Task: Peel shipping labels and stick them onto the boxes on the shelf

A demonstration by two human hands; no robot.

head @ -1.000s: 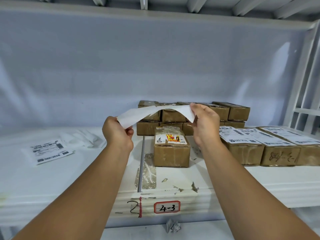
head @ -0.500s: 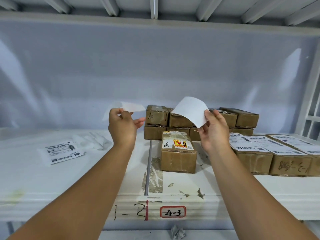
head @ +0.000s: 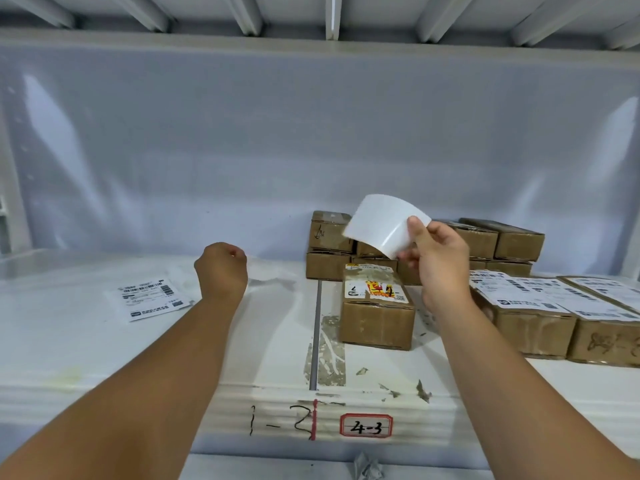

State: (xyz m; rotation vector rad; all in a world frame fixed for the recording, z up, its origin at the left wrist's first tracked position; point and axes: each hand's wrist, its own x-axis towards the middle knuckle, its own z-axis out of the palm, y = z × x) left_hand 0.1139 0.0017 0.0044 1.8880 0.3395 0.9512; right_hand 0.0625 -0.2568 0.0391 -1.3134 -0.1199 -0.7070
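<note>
Now the right hand (head: 436, 265) is pinching the freed label (head: 384, 226) above the near box (head: 377, 320), ready for sticking; the left hand (head: 221, 268) is moving off left, its grip hidden.

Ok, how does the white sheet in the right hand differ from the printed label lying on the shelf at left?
The curled white sheet shows a blank face; the flat printed label shows barcodes and text. The sheet is up in the air, pinched by the right hand; the label lies on the white shelf, untouched. Both are white rectangular paper.
</note>
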